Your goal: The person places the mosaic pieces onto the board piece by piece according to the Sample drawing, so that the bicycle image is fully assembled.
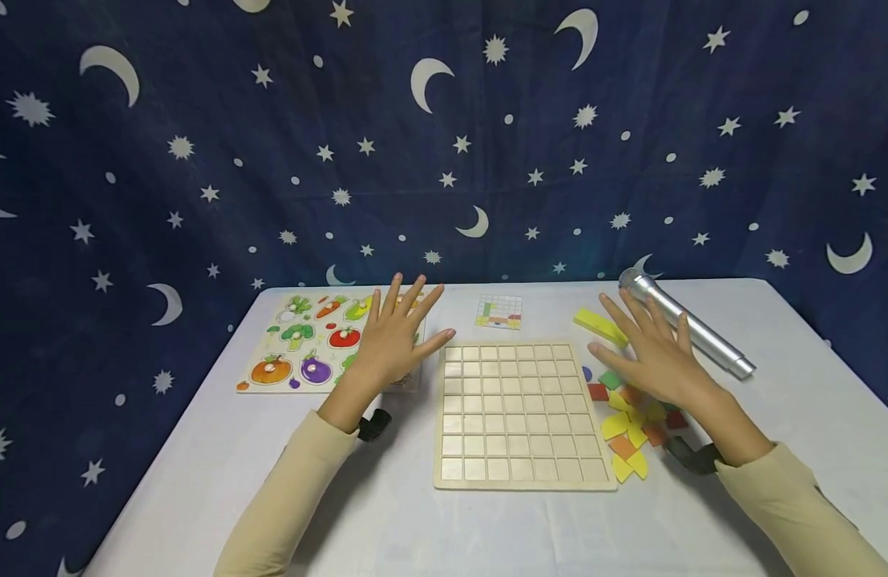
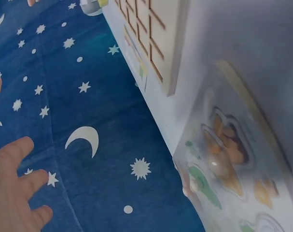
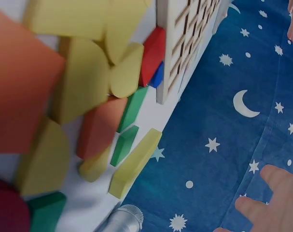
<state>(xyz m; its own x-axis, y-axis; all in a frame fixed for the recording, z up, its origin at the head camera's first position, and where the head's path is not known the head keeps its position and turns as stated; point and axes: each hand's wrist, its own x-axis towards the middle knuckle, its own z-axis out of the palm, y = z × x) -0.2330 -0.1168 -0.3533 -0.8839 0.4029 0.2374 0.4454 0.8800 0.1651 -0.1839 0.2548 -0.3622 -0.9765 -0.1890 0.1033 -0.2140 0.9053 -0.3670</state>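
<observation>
Wooden grid board (image 1: 525, 417): flat on the white table (image 1: 516, 529), between the two hands as I see it through the head feed, its body on the near side of them. Left hand (image 1: 392, 343) is released, fingers spread, raised over the right part of the vegetable puzzle board (image 1: 318, 346), left of the grid's far corner. Right hand (image 1: 653, 357) is likewise unclenched and grasps nothing, above the far end of the coloured pieces (image 1: 622, 447), with the yellow block (image 1: 600, 327) just left of its fingertips and the silver microphone (image 1: 712, 341) to its right. Pieces lie loose along the grid's right edge; the small pattern card (image 1: 498, 312) rests beyond its far edge. I judge the step as a hands-free pause, pieces not yet set in. Next move, I'd say, calls for lowering the right hand and pinching one piece without scattering its neighbours.
</observation>
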